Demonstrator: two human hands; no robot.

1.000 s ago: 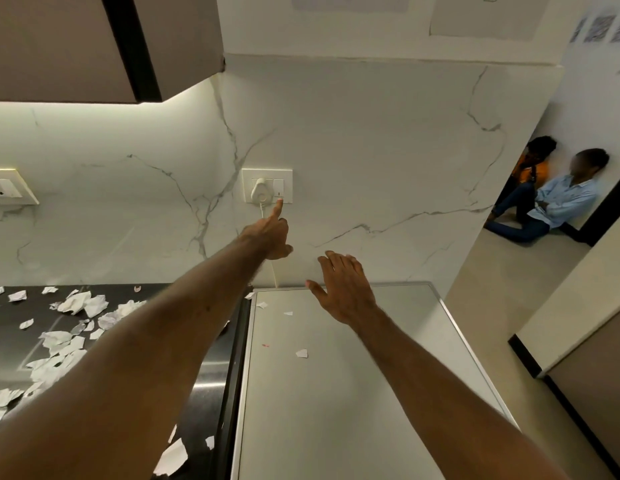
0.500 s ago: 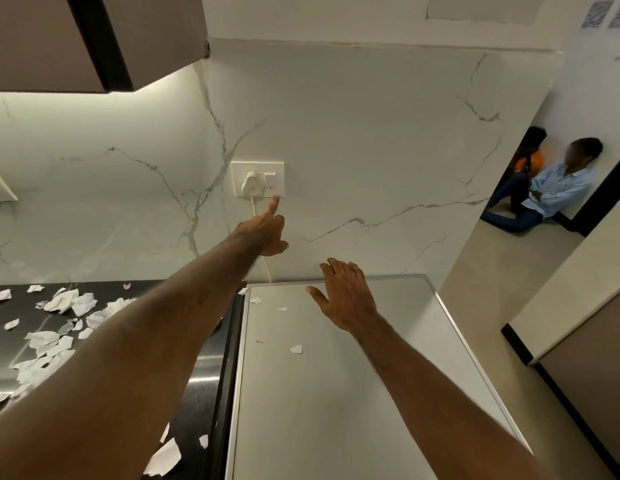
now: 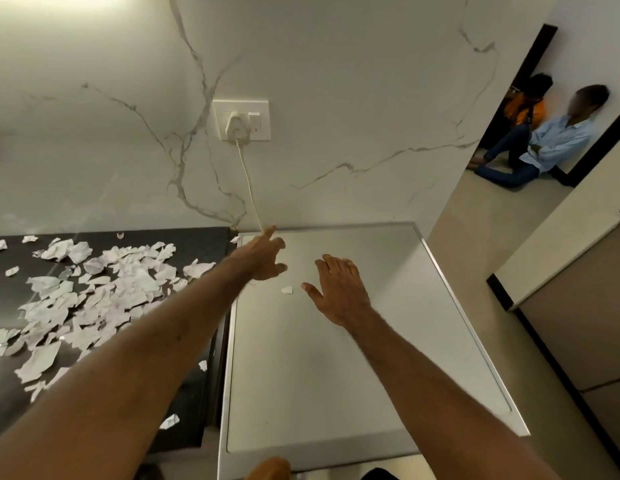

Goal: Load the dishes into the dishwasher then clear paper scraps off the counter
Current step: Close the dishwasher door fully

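Head view: the left hand (image 3: 263, 258) points its index finger, other fingers loosely curled, empty. The right hand (image 3: 339, 292) is flat, fingers together, over the white appliance top (image 3: 319, 375). Paper scraps (image 3: 94, 289) litter the dark table (image 3: 197, 239), and a stray scrap (image 3: 286, 289) lies between the hands. Clearing looks unstarted, and no dishes show.

Paper scraps (image 3: 94, 289) are lying on the left counter (image 3: 201, 240) — the dishwasher (image 3: 336, 375) is standing right of it, below a far-wall socket (image 3: 241, 120).
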